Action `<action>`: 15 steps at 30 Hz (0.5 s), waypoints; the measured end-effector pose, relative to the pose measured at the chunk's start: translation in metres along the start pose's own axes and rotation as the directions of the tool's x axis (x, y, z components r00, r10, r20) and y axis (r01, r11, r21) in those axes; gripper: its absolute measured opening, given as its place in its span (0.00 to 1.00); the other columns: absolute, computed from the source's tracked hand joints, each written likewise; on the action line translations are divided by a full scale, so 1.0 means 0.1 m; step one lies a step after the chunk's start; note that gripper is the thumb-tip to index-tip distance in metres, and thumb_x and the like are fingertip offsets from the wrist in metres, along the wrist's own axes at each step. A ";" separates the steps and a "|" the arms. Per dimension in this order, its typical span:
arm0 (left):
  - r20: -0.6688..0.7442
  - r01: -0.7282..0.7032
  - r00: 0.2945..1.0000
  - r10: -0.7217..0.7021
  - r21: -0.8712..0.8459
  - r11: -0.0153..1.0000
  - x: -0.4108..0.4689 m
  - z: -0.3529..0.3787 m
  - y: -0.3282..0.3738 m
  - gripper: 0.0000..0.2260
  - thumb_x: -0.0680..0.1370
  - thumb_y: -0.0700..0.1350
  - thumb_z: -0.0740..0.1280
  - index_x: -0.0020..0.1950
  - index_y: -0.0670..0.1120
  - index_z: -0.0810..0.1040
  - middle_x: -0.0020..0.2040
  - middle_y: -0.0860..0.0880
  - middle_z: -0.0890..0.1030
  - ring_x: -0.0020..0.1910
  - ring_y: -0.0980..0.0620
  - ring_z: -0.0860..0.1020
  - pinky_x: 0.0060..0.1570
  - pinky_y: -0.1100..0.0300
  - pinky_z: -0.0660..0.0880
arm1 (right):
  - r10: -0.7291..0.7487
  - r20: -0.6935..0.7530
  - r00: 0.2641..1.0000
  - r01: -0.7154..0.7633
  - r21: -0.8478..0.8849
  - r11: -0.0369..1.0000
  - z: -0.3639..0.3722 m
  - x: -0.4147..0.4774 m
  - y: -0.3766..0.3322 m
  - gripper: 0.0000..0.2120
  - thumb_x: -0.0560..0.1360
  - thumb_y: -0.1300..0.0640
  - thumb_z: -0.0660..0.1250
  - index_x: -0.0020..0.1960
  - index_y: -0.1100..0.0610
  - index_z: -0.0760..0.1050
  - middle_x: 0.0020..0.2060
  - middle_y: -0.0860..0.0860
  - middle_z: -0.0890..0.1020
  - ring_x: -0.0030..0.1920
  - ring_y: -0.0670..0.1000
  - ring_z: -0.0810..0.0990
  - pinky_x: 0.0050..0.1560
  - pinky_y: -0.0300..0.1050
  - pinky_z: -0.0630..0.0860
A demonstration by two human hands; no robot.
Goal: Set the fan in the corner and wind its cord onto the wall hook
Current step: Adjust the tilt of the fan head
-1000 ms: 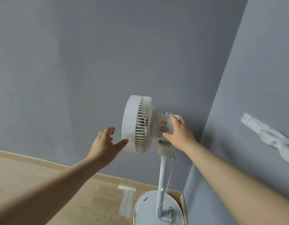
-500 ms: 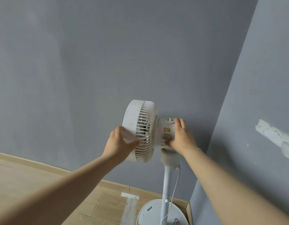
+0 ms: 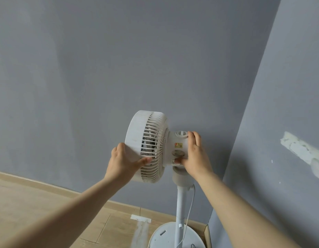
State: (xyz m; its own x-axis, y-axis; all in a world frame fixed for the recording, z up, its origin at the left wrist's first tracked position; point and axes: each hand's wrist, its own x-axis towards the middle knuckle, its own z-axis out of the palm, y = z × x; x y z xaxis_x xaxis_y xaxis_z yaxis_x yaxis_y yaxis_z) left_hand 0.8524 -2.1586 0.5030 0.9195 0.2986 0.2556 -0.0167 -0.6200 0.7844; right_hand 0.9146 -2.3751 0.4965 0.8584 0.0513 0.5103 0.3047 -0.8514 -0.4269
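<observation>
My fan [image 3: 146, 145] is a white pedestal model, standing upright with its round base down on the floor, close in to where the two walls meet. Its drum-shaped slatted head faces left, side-on to me, and behind it sits a stubby motor housing with a knob on top and small stickers on its side. My left hand [image 3: 124, 163] grips the head's lower rim; my right hand [image 3: 194, 156] wraps the housing. The thin white cord [image 3: 190, 204] hangs from the neck, beside the pole, down to the base.
</observation>
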 end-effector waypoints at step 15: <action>-0.089 -0.146 0.985 0.151 0.062 0.987 -0.06 -0.02 0.12 0.26 0.60 0.64 0.76 0.42 0.48 0.69 0.44 0.53 0.72 0.38 0.58 0.69 0.32 0.62 0.64 | -0.040 -0.005 0.999 0.041 0.060 0.997 -0.03 0.01 0.23 0.42 0.67 0.59 0.75 0.74 0.58 0.55 0.73 0.51 0.55 0.65 0.58 0.70 0.62 0.45 0.70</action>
State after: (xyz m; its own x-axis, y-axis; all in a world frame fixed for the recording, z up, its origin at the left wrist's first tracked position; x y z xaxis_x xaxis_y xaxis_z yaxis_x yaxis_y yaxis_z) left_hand 0.8460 -2.1669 0.5122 0.8680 0.2645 0.4203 -0.1265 -0.7006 0.7022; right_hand 0.9213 -2.3965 0.4893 0.8435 0.0832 0.5306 0.3636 -0.8156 -0.4501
